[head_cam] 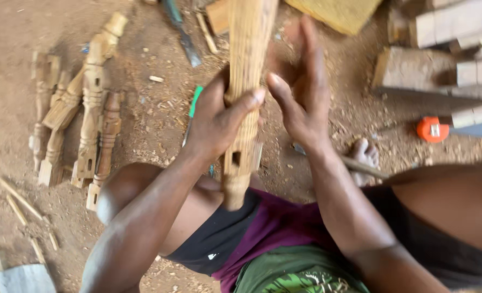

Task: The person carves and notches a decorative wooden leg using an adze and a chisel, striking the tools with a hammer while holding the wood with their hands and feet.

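left hand (216, 122): fingers wrapped around the carved wooden post (245, 81), thumb across its front
right hand (300, 95): fingers spread wide and straight, palm just beside the post
post: upright, lower end over the person's lap
ground (159, 108): sawdust-covered; turned wooden legs (84, 108) lie near its left edge, orange tape measure (432, 129) near its right edge

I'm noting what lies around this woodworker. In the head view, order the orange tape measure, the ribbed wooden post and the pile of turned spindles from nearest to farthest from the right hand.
1. Ribbed wooden post: just left of the right hand, gripped by the left hand.
2. Orange tape measure: on the ground to the right.
3. Turned spindles: far left.
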